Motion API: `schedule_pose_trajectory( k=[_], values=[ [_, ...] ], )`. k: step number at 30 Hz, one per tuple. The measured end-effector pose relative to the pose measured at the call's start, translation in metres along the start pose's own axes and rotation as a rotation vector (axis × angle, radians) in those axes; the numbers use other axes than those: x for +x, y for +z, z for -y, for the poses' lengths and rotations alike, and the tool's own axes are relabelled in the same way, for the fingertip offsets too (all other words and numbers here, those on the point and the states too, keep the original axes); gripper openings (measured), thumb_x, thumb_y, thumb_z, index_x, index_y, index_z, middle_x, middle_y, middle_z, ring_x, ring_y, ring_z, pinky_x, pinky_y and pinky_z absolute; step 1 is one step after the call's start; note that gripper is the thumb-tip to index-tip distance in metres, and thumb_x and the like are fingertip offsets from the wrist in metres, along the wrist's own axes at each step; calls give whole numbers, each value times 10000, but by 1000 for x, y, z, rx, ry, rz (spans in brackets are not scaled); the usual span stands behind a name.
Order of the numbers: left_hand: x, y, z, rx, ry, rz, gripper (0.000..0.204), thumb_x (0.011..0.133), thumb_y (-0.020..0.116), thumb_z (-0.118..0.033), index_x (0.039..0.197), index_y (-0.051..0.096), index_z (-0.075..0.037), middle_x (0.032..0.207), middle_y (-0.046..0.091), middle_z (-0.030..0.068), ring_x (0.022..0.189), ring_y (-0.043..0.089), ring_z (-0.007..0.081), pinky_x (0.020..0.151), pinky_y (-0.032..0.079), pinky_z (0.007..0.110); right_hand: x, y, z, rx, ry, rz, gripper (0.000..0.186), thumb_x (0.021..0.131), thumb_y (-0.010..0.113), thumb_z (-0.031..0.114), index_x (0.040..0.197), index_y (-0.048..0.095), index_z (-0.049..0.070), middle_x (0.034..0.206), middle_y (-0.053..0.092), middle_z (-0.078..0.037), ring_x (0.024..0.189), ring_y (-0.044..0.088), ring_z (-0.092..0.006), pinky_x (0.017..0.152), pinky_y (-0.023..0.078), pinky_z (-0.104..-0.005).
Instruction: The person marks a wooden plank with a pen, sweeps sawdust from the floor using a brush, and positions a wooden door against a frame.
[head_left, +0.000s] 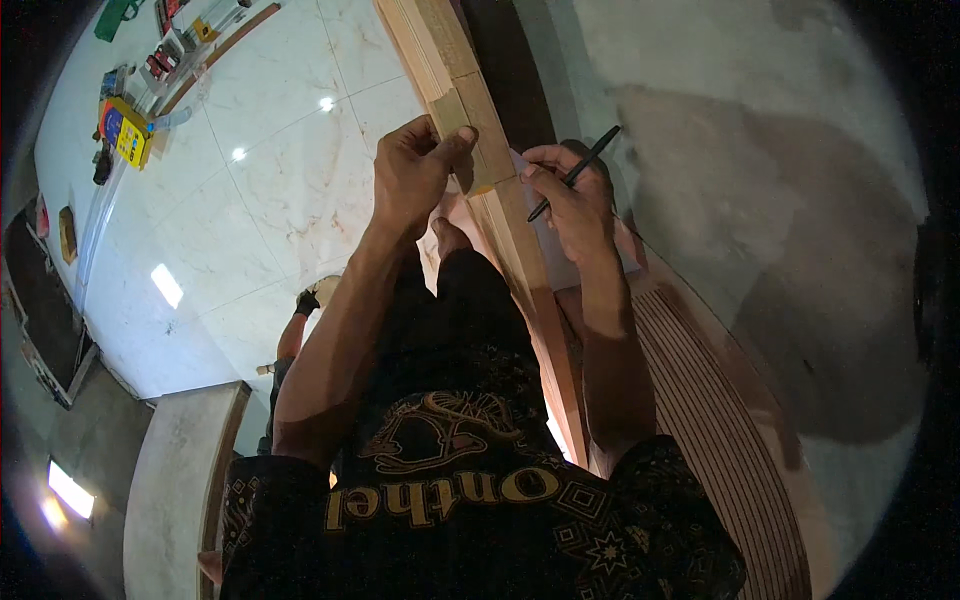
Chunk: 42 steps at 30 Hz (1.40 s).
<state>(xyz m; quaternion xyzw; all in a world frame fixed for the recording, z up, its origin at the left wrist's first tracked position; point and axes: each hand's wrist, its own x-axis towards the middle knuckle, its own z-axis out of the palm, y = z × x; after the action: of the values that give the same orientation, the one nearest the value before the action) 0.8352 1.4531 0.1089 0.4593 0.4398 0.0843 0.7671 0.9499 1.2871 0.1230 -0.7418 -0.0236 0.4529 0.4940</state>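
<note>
A long light-brown wooden beam [535,280] runs from the top middle down past my right side. My left hand [408,185] is closed at the beam's left edge, thumb on top. It pinches a short flat tan strip [464,172] lying against the wood; a yellowish end shows beside it, and its exact kind is unclear. My right hand [572,200] is closed round a slim black pen [590,160], held slantwise just right of the beam with its lower tip near the wood. Under that hand is a pale, flat sheet-like surface [556,262].
A ribbed wooden panel [710,420] lies at the lower right beside a grey wall [760,220]. Glossy tiles [270,190] spread to the left. A yellow box [126,133] and several tools lie at the upper left. Another person's arm [292,335] shows at the left.
</note>
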Motion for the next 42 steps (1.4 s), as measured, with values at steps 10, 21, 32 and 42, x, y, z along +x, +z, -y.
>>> schedule_pose_trajectory(
  k=[10,21,32,42],
  values=[
    [-1,-1,-15,163,-61,20,255,904,729,-220,855,677,24,699,661,77,620,608,143,582,482,308,6,0,-8,146,30,33,225,847,734,128,1028,672,9,788,654,-32,552,502,-38,410,346,-180],
    [-2,1,-14,236,-17,-24,307,875,759,-266,894,702,35,748,692,92,650,626,138,623,500,295,4,-3,-8,144,44,26,209,849,716,104,1025,666,1,799,659,-30,543,496,-38,413,348,-178],
    [-4,2,-18,197,-28,1,302,881,756,-262,870,690,33,727,683,86,640,620,141,613,493,288,2,-4,-1,96,-106,22,190,878,705,219,996,679,73,790,685,10,548,500,-25,452,370,-203],
    [-5,6,-21,241,-45,-37,261,892,738,-211,890,695,46,718,678,83,627,609,137,596,483,288,3,1,19,220,-61,31,262,925,695,316,917,650,58,730,656,-17,518,538,-69,431,402,-228]
  ],
)
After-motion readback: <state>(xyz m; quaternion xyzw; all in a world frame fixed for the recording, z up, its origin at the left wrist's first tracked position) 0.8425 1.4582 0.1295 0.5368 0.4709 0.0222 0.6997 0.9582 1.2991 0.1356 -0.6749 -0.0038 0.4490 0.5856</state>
